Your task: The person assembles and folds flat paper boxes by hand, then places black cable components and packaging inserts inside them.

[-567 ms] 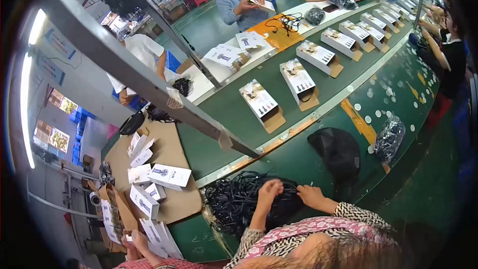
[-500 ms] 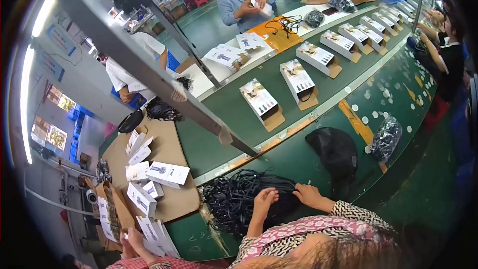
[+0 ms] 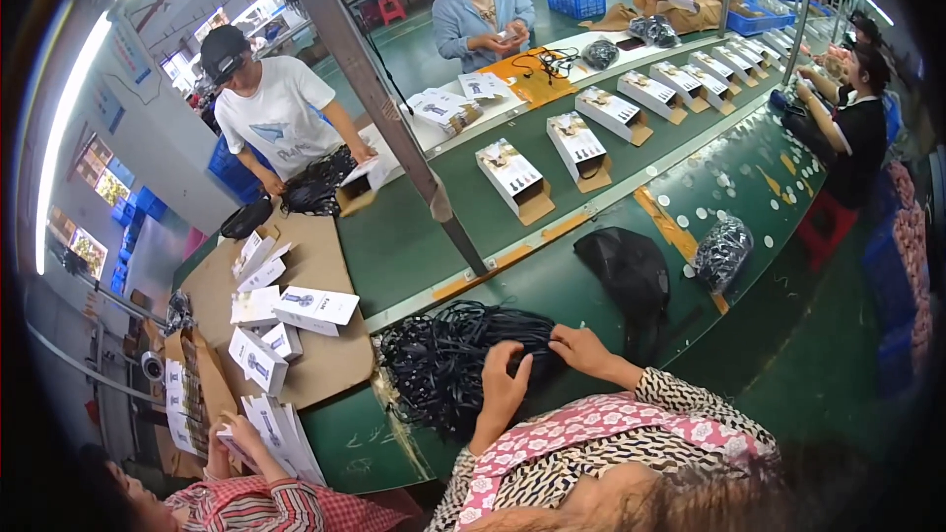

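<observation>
Own hands, lower middle. Left hand (image 3: 503, 389): thumb and fingers spread apart, at the front edge of a heap of black cords (image 3: 443, 365); no grip on any cord seen. Right hand (image 3: 589, 351): fingertips drawn together on cords at the heap's right end; number of strands pinched cannot be told. Heap lies on the green table (image 3: 370, 453), just right of a cardboard sheet (image 3: 340, 360). No writing made out on the cords.

Labels: white boxes (image 3: 315, 309) lie loosely on the cardboard; the nearer ones carry a bluish picture of a gadget and dark lettering. Across the green belt (image 3: 394, 251) runs a line of printed boxes (image 3: 507, 177), each with a photo at one end, a row of small dark gadget pictures, and a brown flap open toward the near side; fine print too small to read.

Right of the heap, on the table: a black cloth item (image 3: 623, 271), then a clear plastic bag (image 3: 722, 254) with dark contents; printing on it, if any, unclear.

Across the belt at left, a co-worker's white shirt (image 3: 276, 118) bears a blue print with lettering. Blue wall sign (image 3: 123, 54) behind: text too small.
</observation>
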{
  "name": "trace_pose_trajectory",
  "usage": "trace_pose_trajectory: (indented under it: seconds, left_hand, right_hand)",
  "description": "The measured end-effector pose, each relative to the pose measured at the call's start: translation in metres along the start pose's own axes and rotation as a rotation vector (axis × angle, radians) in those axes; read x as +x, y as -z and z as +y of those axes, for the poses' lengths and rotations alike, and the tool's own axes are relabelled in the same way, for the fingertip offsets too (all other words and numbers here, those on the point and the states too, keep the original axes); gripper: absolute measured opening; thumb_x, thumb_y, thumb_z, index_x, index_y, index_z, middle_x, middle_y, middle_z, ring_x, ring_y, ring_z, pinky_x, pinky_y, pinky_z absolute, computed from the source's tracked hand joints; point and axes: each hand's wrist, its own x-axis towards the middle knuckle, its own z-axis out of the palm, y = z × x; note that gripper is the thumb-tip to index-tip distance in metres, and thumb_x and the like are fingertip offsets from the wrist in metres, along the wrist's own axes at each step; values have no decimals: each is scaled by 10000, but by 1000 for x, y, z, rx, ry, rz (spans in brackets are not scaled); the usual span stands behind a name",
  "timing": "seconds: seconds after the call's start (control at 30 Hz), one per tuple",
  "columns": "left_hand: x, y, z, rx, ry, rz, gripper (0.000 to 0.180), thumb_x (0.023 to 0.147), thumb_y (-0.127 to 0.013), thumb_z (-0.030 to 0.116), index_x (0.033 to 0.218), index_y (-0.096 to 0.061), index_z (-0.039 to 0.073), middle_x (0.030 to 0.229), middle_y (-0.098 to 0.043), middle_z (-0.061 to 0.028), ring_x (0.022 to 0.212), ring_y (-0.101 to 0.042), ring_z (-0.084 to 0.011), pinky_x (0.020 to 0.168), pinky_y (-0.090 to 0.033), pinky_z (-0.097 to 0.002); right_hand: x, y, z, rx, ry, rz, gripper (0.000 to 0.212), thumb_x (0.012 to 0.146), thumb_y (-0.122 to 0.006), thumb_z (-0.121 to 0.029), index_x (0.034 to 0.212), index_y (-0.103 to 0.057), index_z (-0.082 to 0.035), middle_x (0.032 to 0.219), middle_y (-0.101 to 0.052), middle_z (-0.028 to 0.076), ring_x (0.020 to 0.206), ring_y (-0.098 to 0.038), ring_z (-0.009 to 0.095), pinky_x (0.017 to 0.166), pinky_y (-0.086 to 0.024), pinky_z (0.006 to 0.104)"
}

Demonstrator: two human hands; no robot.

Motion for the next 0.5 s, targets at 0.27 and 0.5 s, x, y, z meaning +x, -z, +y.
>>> trace_pose_trajectory:
  seconds: [0.27, 0.5]
  left_hand:
    - [38, 42, 72, -655, 99, -520, 223, 930, -464, 121, 1083, -551, -16, 818, -578, -22, 723, -522, -78, 688, -430, -205]
    - [39, 91, 125, -449, -177, -596, 113, 878, -514, 40, 948, -580, -20, 811, -608, -83, 684, -555, -154, 617, -439, -259]
  right_hand:
    - [0, 100, -140, 655, 77, -29, 146, 913, -522, -190, 933, -533, -45, 651, -523, -1, 541, -525, 69, 462, -421, 221]
    - [-51, 172, -92, 1006, 277, 349, 74, 902, -500, -86, 847, -502, -36, 649, -497, 12, 417, -381, 22, 349, -271, 173]
